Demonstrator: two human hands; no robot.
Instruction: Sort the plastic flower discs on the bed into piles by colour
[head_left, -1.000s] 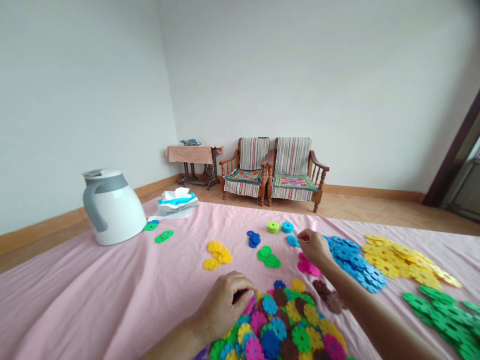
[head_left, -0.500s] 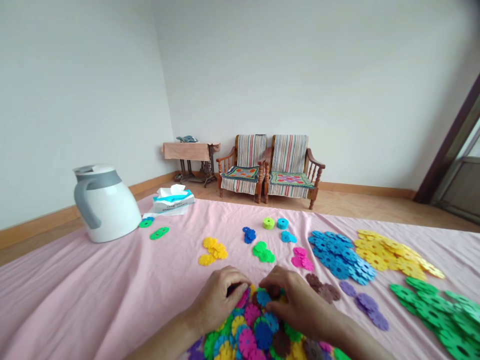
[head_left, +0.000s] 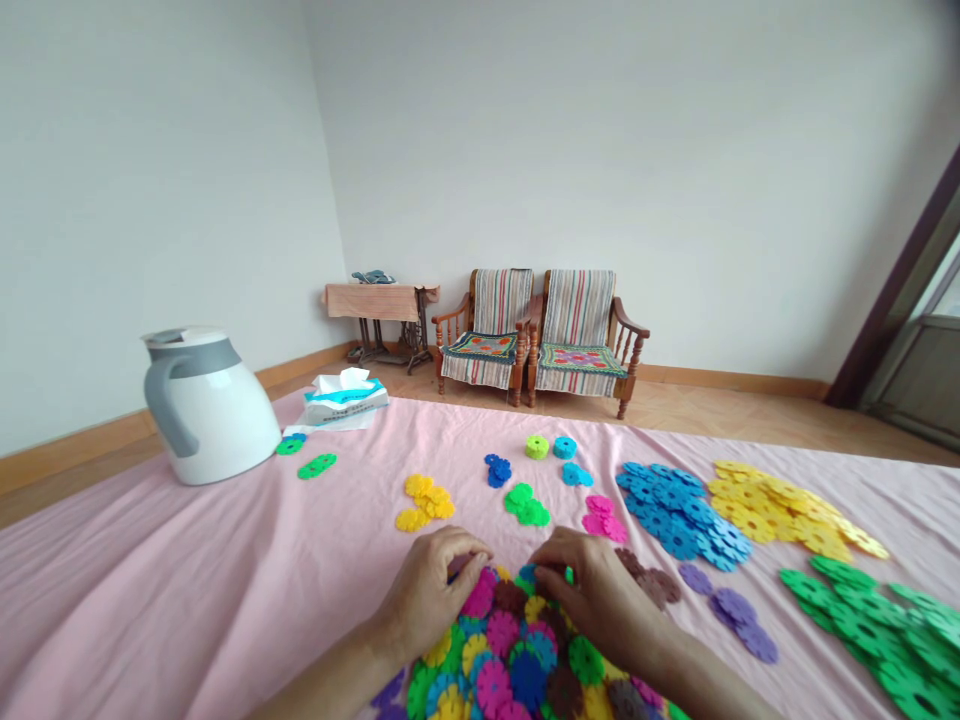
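A heap of mixed-colour plastic snowflake discs (head_left: 517,655) lies on the pink cloth (head_left: 225,590) in front of me. My left hand (head_left: 431,590) rests curled on the heap's far left edge, fingertips pinched on discs there. My right hand (head_left: 592,590) is curled over the heap's far right edge, fingertips closed on a small green disc. Sorted groups lie beyond: yellow discs (head_left: 424,503), green discs (head_left: 527,505), pink discs (head_left: 602,518), a blue pile (head_left: 679,510), a yellow pile (head_left: 787,505), a green pile (head_left: 877,620), purple discs (head_left: 731,605), brown discs (head_left: 649,578).
A white jug with a grey handle (head_left: 206,405) stands at the left on the cloth, with a tissue pack (head_left: 346,397) behind it. Two small stacked rings (head_left: 550,446) sit farther back. Two wooden armchairs (head_left: 540,340) and a small table (head_left: 379,315) stand by the far wall.
My right hand came back from the light-blue discs to the mixed heap and now pinches at its far edge. My left hand stayed on the heap, shifting slightly.
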